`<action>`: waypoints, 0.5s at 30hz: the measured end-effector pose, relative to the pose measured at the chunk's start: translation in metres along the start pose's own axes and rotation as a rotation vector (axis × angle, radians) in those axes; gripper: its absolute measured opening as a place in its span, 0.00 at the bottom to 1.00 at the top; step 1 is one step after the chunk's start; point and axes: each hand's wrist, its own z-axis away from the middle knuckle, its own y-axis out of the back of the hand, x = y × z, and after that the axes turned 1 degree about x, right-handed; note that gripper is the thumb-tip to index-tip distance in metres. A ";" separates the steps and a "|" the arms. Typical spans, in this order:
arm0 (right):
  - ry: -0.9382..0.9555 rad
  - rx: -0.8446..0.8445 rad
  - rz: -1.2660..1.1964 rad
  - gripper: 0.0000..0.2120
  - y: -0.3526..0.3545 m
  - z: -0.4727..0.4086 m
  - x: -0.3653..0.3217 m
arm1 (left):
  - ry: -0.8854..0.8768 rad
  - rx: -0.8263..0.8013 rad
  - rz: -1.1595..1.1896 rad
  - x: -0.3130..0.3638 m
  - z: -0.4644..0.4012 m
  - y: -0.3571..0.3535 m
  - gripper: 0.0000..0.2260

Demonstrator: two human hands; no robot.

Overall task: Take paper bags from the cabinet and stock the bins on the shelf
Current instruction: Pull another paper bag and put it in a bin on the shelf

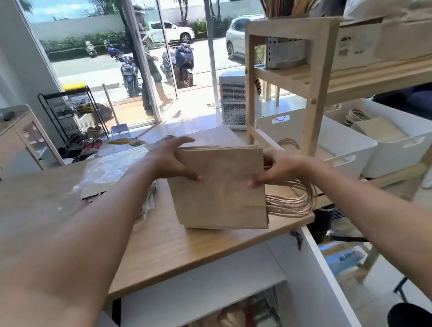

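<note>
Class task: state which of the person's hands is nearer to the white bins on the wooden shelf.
Right. The right hand grips the paper bag stack at its handle edge, beside the white bins. The left hand holds the stack's far side, farther away.

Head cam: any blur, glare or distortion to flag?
Head view: motion blur smears the upper right of the shelf; the window is bright; glare whitens the floor beneath it; wide-angle stretch swells both forearms at the edges; the paper bags and both hands, left, right, stay fairly sharp.
</note>
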 end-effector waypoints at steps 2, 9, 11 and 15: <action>0.003 -0.028 0.050 0.27 -0.004 -0.004 0.006 | 0.010 -0.062 -0.063 0.002 -0.001 -0.004 0.27; -0.132 -0.223 0.092 0.39 -0.016 -0.009 0.014 | -0.067 -0.139 -0.402 0.016 0.000 -0.011 0.30; -0.143 -0.222 0.109 0.37 -0.016 -0.011 0.014 | -0.098 -0.154 -0.414 0.019 -0.002 -0.015 0.32; -0.068 -0.211 0.024 0.50 0.004 -0.013 0.007 | -0.099 -0.147 -0.356 0.013 -0.010 -0.017 0.30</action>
